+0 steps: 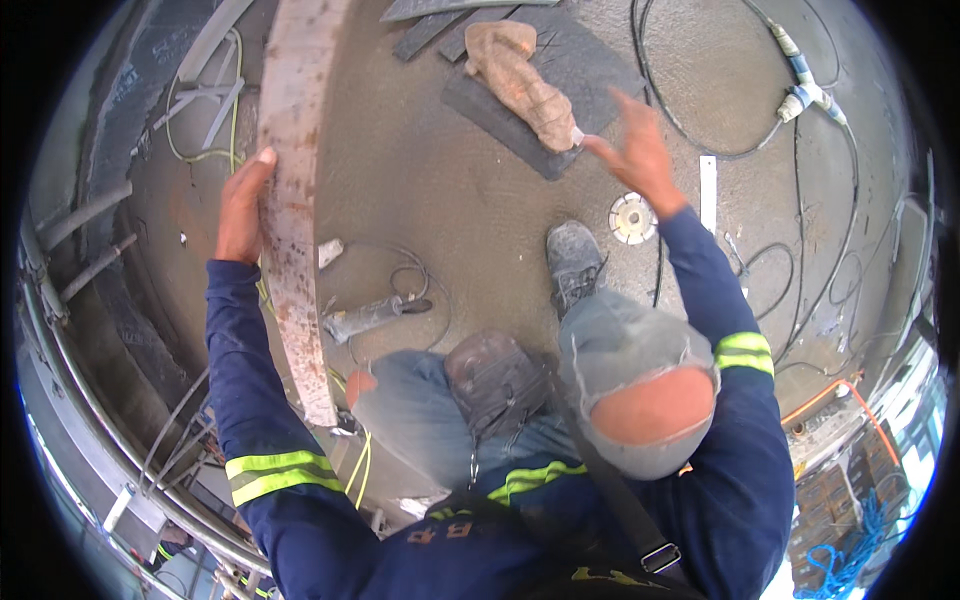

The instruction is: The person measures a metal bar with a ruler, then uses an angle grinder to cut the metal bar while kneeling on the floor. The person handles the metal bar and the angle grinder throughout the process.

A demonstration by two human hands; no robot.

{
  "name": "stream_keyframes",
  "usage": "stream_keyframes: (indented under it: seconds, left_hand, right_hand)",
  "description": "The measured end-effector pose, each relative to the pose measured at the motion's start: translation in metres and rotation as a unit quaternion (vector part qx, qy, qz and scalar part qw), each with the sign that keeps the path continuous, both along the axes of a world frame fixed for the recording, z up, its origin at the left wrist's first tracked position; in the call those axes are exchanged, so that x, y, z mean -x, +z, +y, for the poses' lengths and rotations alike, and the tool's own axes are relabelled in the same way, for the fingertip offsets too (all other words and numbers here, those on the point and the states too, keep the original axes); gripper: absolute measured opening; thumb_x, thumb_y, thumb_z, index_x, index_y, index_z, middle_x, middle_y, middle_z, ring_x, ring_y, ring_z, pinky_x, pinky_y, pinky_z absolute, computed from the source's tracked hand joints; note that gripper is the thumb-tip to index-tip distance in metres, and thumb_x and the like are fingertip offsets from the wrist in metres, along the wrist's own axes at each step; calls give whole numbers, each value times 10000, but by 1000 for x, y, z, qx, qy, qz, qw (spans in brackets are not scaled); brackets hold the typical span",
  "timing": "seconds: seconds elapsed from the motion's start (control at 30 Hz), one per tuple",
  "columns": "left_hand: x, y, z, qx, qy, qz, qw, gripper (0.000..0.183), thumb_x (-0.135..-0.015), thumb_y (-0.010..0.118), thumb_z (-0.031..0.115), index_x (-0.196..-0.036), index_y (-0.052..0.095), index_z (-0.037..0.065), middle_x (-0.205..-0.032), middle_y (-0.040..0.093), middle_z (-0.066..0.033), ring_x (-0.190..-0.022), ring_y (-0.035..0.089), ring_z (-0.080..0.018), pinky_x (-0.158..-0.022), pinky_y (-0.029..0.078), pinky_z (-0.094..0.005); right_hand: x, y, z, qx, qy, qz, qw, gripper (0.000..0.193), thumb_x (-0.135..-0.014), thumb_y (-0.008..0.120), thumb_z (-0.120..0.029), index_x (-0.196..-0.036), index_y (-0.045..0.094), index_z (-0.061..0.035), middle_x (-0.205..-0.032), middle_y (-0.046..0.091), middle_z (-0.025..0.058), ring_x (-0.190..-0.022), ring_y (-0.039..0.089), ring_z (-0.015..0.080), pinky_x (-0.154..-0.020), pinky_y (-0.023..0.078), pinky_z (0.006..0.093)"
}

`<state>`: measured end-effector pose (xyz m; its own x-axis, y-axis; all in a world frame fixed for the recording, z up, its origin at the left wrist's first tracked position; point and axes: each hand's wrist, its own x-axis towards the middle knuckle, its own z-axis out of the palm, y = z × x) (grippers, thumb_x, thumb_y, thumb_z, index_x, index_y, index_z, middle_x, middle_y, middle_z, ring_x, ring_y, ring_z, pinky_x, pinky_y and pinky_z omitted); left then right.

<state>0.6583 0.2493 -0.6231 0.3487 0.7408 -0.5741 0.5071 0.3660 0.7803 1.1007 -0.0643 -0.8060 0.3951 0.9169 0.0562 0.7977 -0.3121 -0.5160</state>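
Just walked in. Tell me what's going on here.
A person is low over a grey floor. Their left grip is at the edge of a long stained board, its fingers mostly hidden. The right grip is open, by the near end of a brown cloth-like bundle lying on dark slabs; whether a fingertip touches it is unclear. A power tool and a round disc lie on the floor.

The brown floor [430, 190] carries dark slabs [502, 128], cables [857, 190], a disc [621, 218].
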Motion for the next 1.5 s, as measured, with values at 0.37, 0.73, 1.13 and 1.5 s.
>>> stream_keyframes:
  seconds: [0.37,0.73,1.13,1.5]
  left_hand:
    - [-197,-70,14,-70,-247,79,963,669,-988,701,506,-1397,700,-24,-1430,680,-175,-1352,597,-281,-1164,407,-368]
    - [-331,-201,-26,-117,-399,48,908,531,-967,687,514,-1275,694,82,-1363,681,-201,-1323,583,-323,-1135,404,-431]
    - [-331,-263,-19,-182,-327,97,922,510,-905,741,533,-1113,715,68,-1189,739,-212,-1142,677,-338,-1006,491,-423]
    - [-337,-279,-26,-104,-200,45,973,503,-866,841,401,-1130,774,-22,-1120,781,-170,-1084,720,-250,-963,536,-382]
  right_hand:
    - [-18,85,-61,-46,-19,594,803,485,-943,667,-232,-1373,644,-11,-1280,701,116,-1211,672,218,-1030,535,396]
    - [-43,171,-173,-351,-247,655,622,612,-1044,593,-138,-1595,393,39,-1517,589,236,-1254,700,281,-1076,590,379]
    - [-28,251,-147,-380,6,507,774,488,-1084,634,-337,-1431,631,6,-1233,730,163,-1067,712,232,-916,596,408]
    - [-67,-75,-225,256,-410,-63,873,588,-880,858,-453,-1279,659,-69,-1293,601,237,-1235,608,448,-991,529,558]
